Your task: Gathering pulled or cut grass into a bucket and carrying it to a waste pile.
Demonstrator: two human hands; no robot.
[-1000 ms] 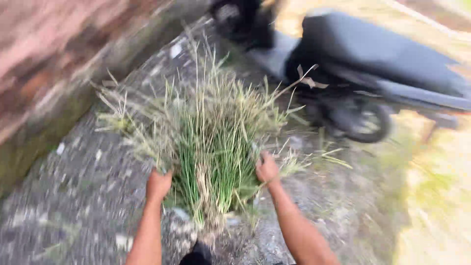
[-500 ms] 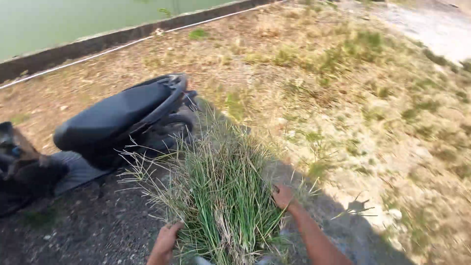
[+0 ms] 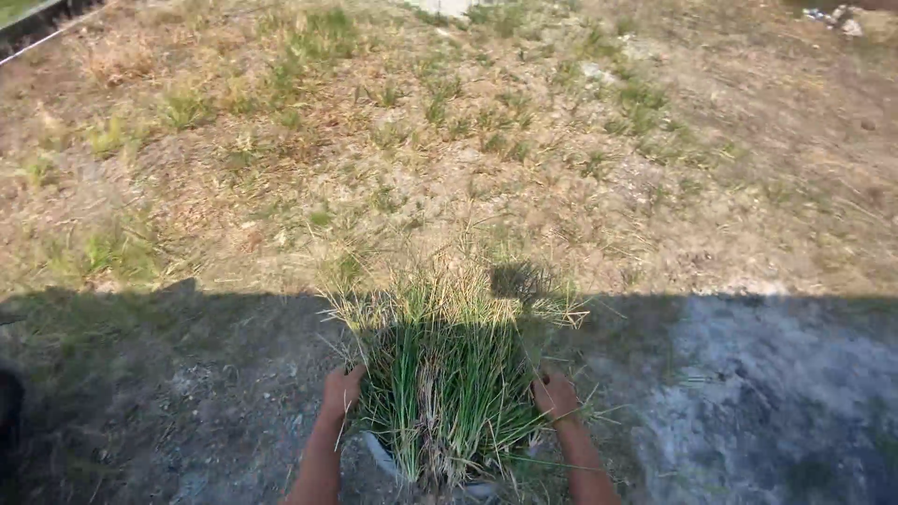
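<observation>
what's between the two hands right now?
In the head view, a thick bundle of green grass fills the whole gap. The left hand and right hand press against its sides; a pale container rim shows underneath.

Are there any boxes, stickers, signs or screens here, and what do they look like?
None: no package, label, sign or screen shows.
Bundle of cut grass: bottom centre, green blades with pale dry tips, held between the left hand and the right hand.
Ground: grey and shaded near the person, dry grass in sun beyond.
Small pale litter: top right corner, too far off to tell what it is.
</observation>
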